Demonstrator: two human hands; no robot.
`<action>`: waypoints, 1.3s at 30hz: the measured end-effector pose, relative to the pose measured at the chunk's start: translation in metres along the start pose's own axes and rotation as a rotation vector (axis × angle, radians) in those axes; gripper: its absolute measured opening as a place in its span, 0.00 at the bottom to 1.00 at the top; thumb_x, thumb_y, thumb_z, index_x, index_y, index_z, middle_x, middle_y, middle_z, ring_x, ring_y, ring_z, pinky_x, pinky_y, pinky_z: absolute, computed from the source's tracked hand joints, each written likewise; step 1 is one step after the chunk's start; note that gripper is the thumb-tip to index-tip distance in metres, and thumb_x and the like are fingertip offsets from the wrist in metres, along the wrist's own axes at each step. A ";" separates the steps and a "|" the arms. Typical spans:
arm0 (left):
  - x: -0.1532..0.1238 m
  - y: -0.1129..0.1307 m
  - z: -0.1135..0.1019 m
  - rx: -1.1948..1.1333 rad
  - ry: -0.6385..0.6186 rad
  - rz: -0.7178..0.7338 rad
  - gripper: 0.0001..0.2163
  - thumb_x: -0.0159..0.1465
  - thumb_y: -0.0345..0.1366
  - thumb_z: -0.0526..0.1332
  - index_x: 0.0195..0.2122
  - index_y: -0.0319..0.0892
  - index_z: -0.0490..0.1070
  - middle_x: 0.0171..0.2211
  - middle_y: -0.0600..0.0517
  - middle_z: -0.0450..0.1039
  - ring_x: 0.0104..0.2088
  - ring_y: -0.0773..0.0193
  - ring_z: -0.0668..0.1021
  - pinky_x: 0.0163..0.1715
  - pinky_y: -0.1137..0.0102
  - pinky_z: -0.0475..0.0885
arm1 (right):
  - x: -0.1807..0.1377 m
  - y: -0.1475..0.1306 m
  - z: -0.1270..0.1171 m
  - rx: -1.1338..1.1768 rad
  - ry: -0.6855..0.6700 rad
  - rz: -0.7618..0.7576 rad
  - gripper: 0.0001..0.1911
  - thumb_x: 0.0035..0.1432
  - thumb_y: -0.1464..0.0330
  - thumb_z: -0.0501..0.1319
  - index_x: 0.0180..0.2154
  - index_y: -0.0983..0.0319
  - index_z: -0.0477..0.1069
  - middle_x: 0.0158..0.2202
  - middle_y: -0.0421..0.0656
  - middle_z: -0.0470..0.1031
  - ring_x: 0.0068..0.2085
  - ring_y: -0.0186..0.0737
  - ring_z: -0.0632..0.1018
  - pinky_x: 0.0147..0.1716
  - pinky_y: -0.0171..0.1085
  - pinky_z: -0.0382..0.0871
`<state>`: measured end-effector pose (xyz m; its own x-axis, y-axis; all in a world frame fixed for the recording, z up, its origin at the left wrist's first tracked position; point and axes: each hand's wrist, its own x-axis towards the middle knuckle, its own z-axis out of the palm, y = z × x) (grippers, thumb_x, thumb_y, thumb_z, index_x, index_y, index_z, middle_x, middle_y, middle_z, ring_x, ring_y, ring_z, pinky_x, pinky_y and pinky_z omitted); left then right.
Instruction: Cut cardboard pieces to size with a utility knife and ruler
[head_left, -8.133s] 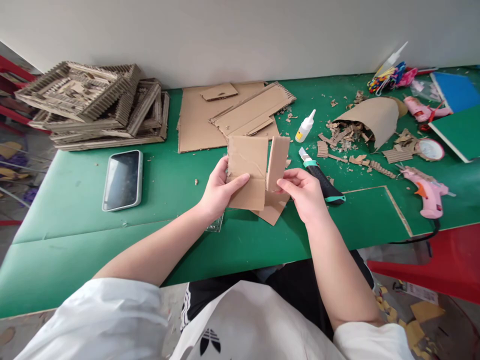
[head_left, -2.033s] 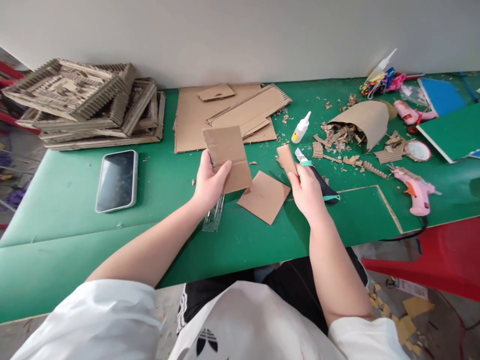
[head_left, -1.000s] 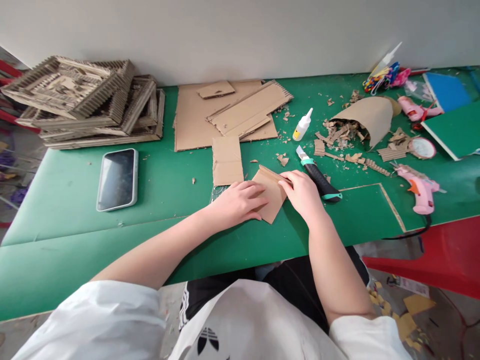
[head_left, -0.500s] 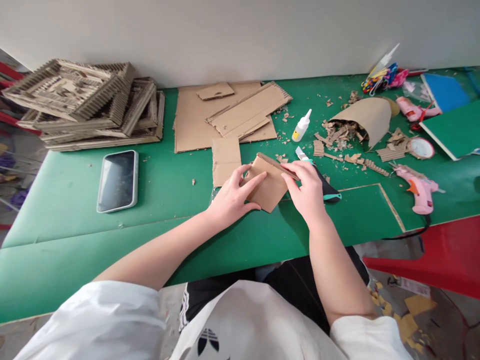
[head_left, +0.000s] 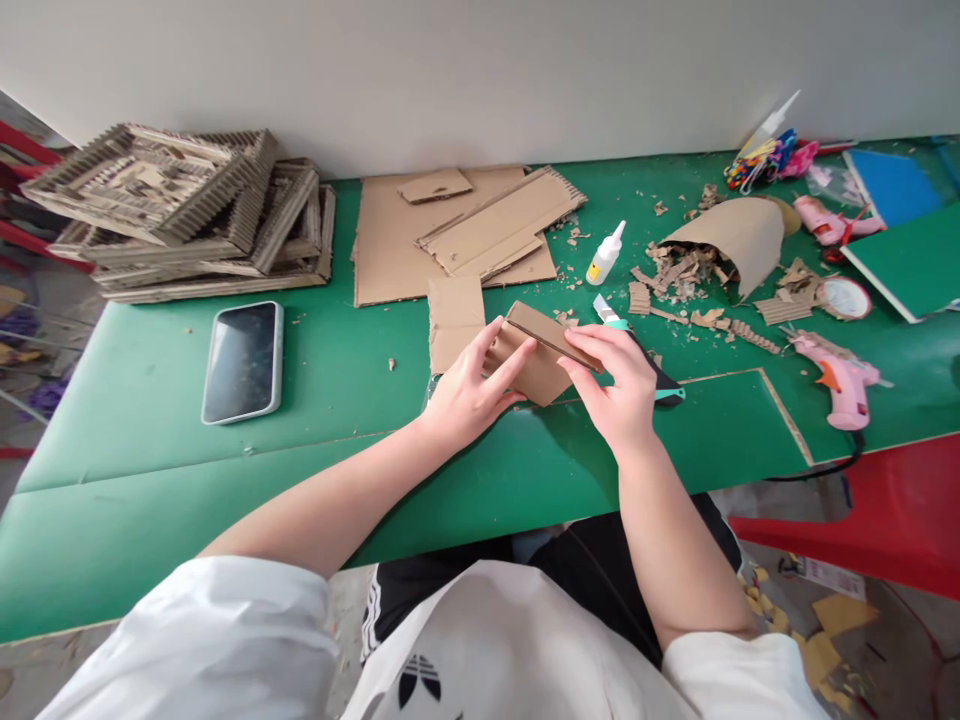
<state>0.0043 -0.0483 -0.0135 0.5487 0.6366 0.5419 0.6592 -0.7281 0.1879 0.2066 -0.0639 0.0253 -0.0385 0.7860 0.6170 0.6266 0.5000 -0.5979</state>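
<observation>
Slightly right of centre, a small piece of brown cardboard (head_left: 540, 378) is held a little tilted over the green table. Along its far edge a narrow cardboard strip (head_left: 551, 333) stands up at an angle; whether it is folded from the piece or separate I cannot tell. My left hand (head_left: 469, 395) grips the piece from the left, its index finger reaching to the strip's base. With thumb and fingers my right hand (head_left: 621, 385) pinches the strip's right end. Just behind the right hand lies a utility knife (head_left: 660, 380), partly covered, its blade pointing away.
A glue bottle (head_left: 605, 253) stands beyond the hands, with flat cardboard sheets (head_left: 390, 240) behind. At left are stacked cardboard frames (head_left: 187, 215) and a phone (head_left: 241, 362). Cardboard scraps (head_left: 694, 270) and a pink glue gun (head_left: 844, 380) lie at right.
The cardboard piece has tipped, so more of the strip's broad face shows and less of the flat part. Both hands keep their hold, the right shifted slightly.
</observation>
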 end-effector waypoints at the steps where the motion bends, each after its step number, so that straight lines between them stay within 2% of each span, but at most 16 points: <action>1: 0.000 0.000 0.000 0.004 0.006 0.007 0.33 0.62 0.40 0.61 0.65 0.48 0.47 0.61 0.35 0.51 0.58 0.45 0.66 0.49 0.56 0.72 | 0.000 0.000 0.000 0.000 0.007 -0.021 0.11 0.59 0.65 0.59 0.43 0.56 0.74 0.42 0.45 0.77 0.45 0.42 0.77 0.46 0.44 0.74; 4: 0.000 0.000 -0.001 -0.004 0.008 0.017 0.33 0.61 0.39 0.61 0.65 0.47 0.47 0.62 0.34 0.50 0.59 0.44 0.65 0.50 0.55 0.71 | -0.001 0.000 -0.001 0.010 0.016 -0.025 0.11 0.59 0.66 0.58 0.43 0.57 0.74 0.42 0.45 0.77 0.44 0.41 0.77 0.44 0.43 0.74; 9: 0.001 0.006 -0.005 -0.034 0.023 0.075 0.34 0.60 0.43 0.62 0.64 0.44 0.49 0.65 0.28 0.39 0.55 0.43 0.69 0.46 0.55 0.72 | -0.001 0.004 -0.004 0.003 0.047 0.092 0.12 0.61 0.63 0.55 0.42 0.56 0.74 0.42 0.45 0.77 0.44 0.43 0.77 0.45 0.45 0.73; 12: 0.002 0.011 -0.008 -0.022 -0.011 0.121 0.33 0.60 0.46 0.62 0.63 0.42 0.51 0.63 0.26 0.46 0.45 0.49 0.76 0.40 0.57 0.74 | 0.000 0.010 -0.005 0.031 0.048 0.169 0.12 0.60 0.62 0.56 0.41 0.56 0.74 0.42 0.44 0.78 0.44 0.43 0.77 0.45 0.45 0.72; 15: 0.002 0.014 -0.009 -0.005 -0.072 0.131 0.32 0.60 0.50 0.60 0.61 0.41 0.55 0.60 0.29 0.56 0.37 0.54 0.77 0.38 0.57 0.75 | 0.002 0.017 -0.005 0.037 0.009 0.264 0.12 0.59 0.60 0.56 0.41 0.56 0.74 0.41 0.43 0.78 0.42 0.43 0.78 0.44 0.44 0.72; 19: 0.002 0.015 -0.008 -0.021 -0.076 0.130 0.32 0.59 0.54 0.59 0.59 0.38 0.60 0.58 0.31 0.61 0.36 0.55 0.77 0.38 0.58 0.75 | 0.003 0.024 -0.005 -0.037 -0.064 0.306 0.10 0.57 0.62 0.58 0.39 0.58 0.74 0.39 0.44 0.79 0.40 0.43 0.77 0.41 0.43 0.71; 24: 0.002 0.017 -0.006 -0.053 -0.064 0.141 0.31 0.59 0.53 0.60 0.56 0.34 0.64 0.56 0.30 0.64 0.34 0.56 0.76 0.37 0.59 0.75 | 0.005 0.031 -0.005 -0.125 -0.175 0.302 0.08 0.57 0.65 0.57 0.37 0.58 0.73 0.37 0.43 0.78 0.38 0.43 0.76 0.38 0.41 0.70; 28: -0.001 0.017 -0.001 -0.037 -0.087 0.126 0.32 0.58 0.56 0.58 0.54 0.35 0.66 0.55 0.33 0.66 0.35 0.56 0.76 0.37 0.60 0.74 | 0.005 0.035 -0.002 -0.217 -0.321 0.279 0.07 0.57 0.69 0.57 0.37 0.60 0.72 0.35 0.45 0.77 0.38 0.44 0.75 0.38 0.41 0.68; 31: -0.003 0.016 0.003 -0.027 -0.131 0.124 0.32 0.57 0.58 0.57 0.52 0.35 0.68 0.55 0.34 0.66 0.34 0.57 0.75 0.38 0.60 0.74 | 0.003 0.037 0.001 -0.291 -0.406 0.257 0.08 0.57 0.73 0.56 0.37 0.60 0.71 0.33 0.45 0.76 0.39 0.44 0.75 0.38 0.41 0.67; 39: 0.001 0.017 0.001 0.032 -0.333 0.099 0.32 0.59 0.58 0.55 0.52 0.34 0.68 0.56 0.37 0.66 0.36 0.55 0.73 0.41 0.59 0.72 | -0.001 0.036 0.009 -0.379 -0.458 0.203 0.10 0.59 0.73 0.53 0.39 0.63 0.72 0.38 0.49 0.75 0.41 0.48 0.71 0.45 0.45 0.65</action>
<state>0.0164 -0.0598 -0.0105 0.7448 0.6151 0.2587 0.6072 -0.7855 0.1196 0.2222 -0.0433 -0.0012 -0.1667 0.9698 0.1778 0.8856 0.2266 -0.4054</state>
